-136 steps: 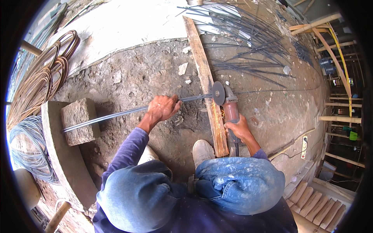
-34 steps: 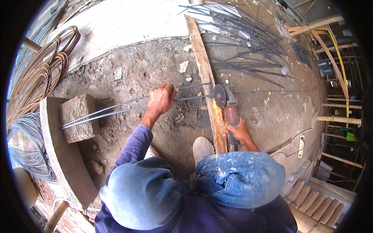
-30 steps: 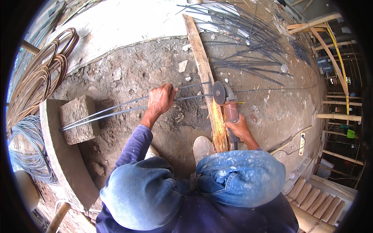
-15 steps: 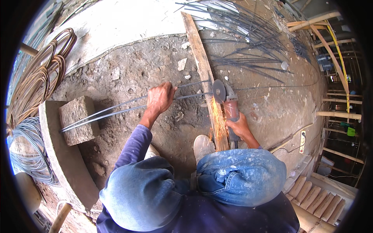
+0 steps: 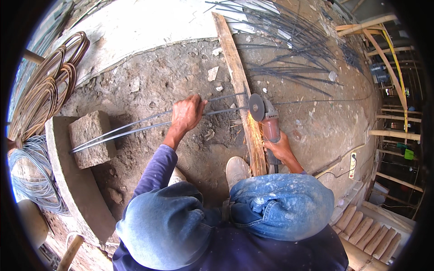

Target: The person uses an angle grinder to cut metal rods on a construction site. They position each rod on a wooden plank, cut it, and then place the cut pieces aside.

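My left hand is closed round thin steel rods, which run from the rough block on the left to the wooden plank. In my right hand is an angle grinder, gripped by its body. Its cutting disc stands upright at the plank's right edge, by the end of the lower rod. Orange sparks stream from the disc toward me. The long plank lies on the ground under the rod ends. The exact contact of disc and rod is hidden.
A rough block lies beside a long concrete slab. Coiled brown rods and grey wire lie at left. Dark cut rods are scattered ahead. A power strip lies right; my shoe is near the plank.
The grinder has shifted slightly to the right, and the sparks are narrower. My left hand stays on the rods. Something reddish-brown has come in at the far left edge, by the coils.
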Action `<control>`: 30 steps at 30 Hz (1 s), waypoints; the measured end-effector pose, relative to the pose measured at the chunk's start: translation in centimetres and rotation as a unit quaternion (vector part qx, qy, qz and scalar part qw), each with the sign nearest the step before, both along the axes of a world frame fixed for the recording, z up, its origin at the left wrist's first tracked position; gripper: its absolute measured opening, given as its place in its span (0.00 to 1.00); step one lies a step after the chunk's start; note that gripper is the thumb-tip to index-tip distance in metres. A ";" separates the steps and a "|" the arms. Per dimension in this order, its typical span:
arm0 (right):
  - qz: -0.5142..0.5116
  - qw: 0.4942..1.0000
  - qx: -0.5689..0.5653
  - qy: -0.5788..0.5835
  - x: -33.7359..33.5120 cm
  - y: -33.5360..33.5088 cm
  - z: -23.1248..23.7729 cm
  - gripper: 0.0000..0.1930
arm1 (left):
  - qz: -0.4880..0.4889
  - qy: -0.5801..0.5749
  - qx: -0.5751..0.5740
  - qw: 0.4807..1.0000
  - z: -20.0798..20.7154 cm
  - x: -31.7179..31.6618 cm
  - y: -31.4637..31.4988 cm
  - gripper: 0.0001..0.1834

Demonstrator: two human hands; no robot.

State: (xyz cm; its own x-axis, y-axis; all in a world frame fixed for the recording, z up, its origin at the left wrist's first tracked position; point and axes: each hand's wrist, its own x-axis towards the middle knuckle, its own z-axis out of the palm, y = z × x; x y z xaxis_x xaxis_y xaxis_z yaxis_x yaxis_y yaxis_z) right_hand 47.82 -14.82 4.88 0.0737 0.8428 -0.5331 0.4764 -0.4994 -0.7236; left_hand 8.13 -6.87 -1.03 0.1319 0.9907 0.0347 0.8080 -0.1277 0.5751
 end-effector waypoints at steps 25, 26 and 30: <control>0.015 0.999 0.009 -0.029 0.3 0.9 -0.7 0.22 | 0.005 0.010 -0.032 0.999 0.9 0.1 -0.1 0.23; 0.006 1.000 0.005 -0.030 0.2 1.1 -0.8 0.22 | 0.004 0.009 -0.028 1.000 1.0 0.1 -0.1 0.23; 0.035 0.998 0.040 -0.036 -0.1 0.9 0.2 0.23 | -0.001 0.005 -0.020 1.000 0.9 -0.1 0.0 0.23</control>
State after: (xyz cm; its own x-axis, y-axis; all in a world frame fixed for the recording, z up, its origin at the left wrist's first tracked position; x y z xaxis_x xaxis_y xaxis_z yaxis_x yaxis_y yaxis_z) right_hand 47.71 -13.90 5.07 0.0496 0.8869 -0.4593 0.5599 -0.4055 -0.7226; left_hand 8.07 -6.88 -0.13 0.1342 0.9909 -0.0060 0.8133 -0.1067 0.5719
